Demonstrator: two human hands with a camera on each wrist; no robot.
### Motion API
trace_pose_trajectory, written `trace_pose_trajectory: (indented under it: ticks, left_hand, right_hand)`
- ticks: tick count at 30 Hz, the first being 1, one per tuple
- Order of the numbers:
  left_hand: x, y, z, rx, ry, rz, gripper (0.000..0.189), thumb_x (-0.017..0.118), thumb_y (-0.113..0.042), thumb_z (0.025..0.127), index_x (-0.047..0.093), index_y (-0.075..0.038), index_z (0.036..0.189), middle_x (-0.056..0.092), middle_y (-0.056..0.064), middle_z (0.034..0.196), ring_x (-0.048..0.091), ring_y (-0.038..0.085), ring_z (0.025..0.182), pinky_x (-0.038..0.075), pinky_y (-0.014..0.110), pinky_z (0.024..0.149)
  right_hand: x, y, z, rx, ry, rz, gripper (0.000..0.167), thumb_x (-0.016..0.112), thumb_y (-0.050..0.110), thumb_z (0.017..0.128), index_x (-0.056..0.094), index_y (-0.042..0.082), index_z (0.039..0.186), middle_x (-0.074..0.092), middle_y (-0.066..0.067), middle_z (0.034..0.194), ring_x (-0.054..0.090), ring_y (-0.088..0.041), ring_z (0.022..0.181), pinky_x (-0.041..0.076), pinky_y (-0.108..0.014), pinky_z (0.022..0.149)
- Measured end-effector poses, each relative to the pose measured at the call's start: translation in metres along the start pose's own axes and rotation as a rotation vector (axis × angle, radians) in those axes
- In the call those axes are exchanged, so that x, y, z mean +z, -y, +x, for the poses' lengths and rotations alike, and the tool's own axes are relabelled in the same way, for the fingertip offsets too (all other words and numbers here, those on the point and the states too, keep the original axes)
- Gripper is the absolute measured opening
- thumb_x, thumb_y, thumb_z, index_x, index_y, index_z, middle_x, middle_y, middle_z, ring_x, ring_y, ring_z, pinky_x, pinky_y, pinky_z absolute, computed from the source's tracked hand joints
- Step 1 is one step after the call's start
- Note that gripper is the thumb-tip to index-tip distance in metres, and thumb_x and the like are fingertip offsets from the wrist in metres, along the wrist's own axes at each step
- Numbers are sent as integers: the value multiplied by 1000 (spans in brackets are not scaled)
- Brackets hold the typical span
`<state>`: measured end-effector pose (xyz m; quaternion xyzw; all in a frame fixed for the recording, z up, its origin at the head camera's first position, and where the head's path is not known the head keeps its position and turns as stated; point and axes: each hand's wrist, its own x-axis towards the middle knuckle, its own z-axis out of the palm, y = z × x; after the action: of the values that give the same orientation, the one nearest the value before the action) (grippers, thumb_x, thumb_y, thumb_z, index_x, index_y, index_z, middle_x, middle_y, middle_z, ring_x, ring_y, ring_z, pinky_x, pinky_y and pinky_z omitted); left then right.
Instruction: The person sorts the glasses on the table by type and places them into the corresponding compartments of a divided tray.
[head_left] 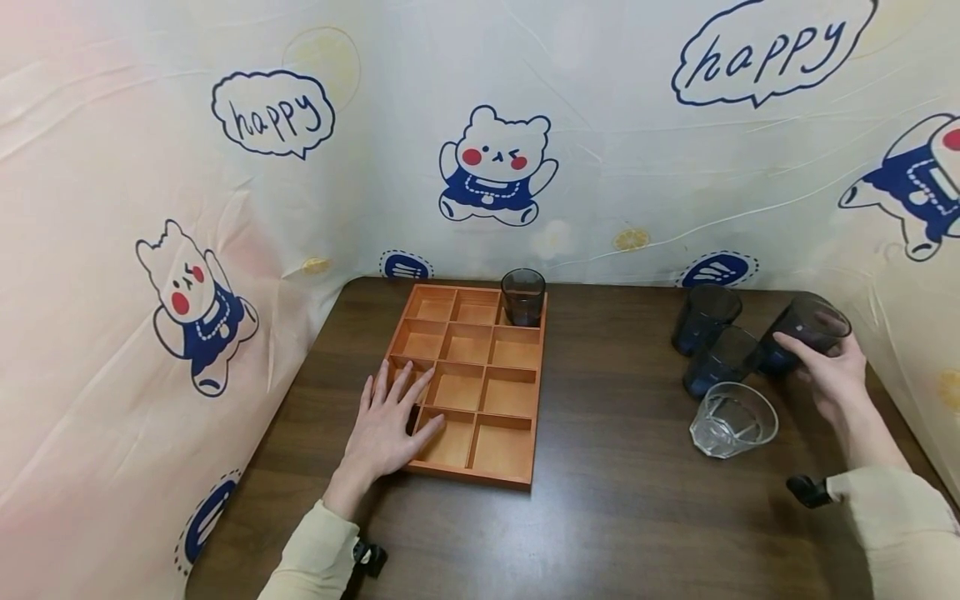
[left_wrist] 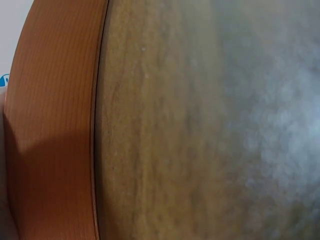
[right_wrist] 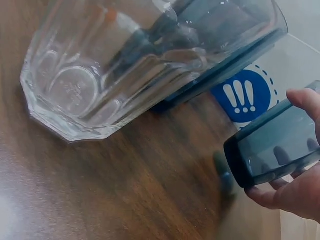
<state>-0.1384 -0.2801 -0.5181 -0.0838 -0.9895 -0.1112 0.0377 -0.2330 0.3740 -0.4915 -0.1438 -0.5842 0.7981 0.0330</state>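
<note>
My right hand [head_left: 836, 371] grips a dark blue-grey glass tumbler [head_left: 797, 333], with the thumb on one side and fingers on the other. In the right wrist view this tumbler [right_wrist: 275, 145] is tilted, and its base looks raised off the table. Two more dark tumblers stand to its left, one behind [head_left: 705, 317] and one nearer [head_left: 722, 362]. A clear faceted glass [head_left: 733, 421] stands in front of them. My left hand [head_left: 386, 429] rests with spread fingers on the left side of an orange-brown wooden compartment tray [head_left: 480, 477]. Another dark tumbler [head_left: 523, 297] stands in the tray's back right compartment.
The dark wooden table [head_left: 615, 500] runs back to a printed curtain [head_left: 600, 192] with bears and lettering, which also encloses the left and right sides. Bare tabletop lies between the tray and the group of glasses.
</note>
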Motion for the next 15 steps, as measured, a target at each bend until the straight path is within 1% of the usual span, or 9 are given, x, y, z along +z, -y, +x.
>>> trace_pose_trajectory:
  ticks: [2, 9, 11, 15]
  left_hand:
    - [1, 0, 0, 1, -3, -6, 83, 64, -65, 101, 38, -31, 172, 32, 16, 181, 9, 51, 172, 12, 74, 136]
    - [1, 1, -2, -5, -6, -15, 83, 66, -63, 101, 39, -31, 172, 31, 17, 181, 8, 52, 171, 11, 74, 135]
    - [0, 1, -3, -9, -3, -20, 83, 66, -62, 101, 38, -32, 172, 30, 17, 182, 7, 52, 172, 10, 74, 136]
    - [0, 2, -3, -13, 1, -22, 83, 66, -63, 101, 38, -32, 172, 29, 17, 182, 7, 52, 172, 10, 74, 136]
  right_hand:
    - [0, 0, -3, 5, 1, 15, 61, 78, -1, 97, 53, 37, 138, 70, 18, 104, 66, 2, 83, 55, -21, 59]
    - [3, 4, -12, 42, -22, -7, 60, 80, 5, 97, 53, 40, 138, 59, 19, 114, 63, 4, 90, 57, -21, 64]
    - [4, 7, -14, 59, -20, 7, 60, 80, 4, 97, 53, 40, 137, 61, 20, 112, 64, 5, 90, 58, -22, 64]
    - [5, 12, -19, 94, 4, 51, 59, 79, 2, 98, 52, 39, 136, 69, 21, 101, 70, 4, 85, 57, -24, 61]
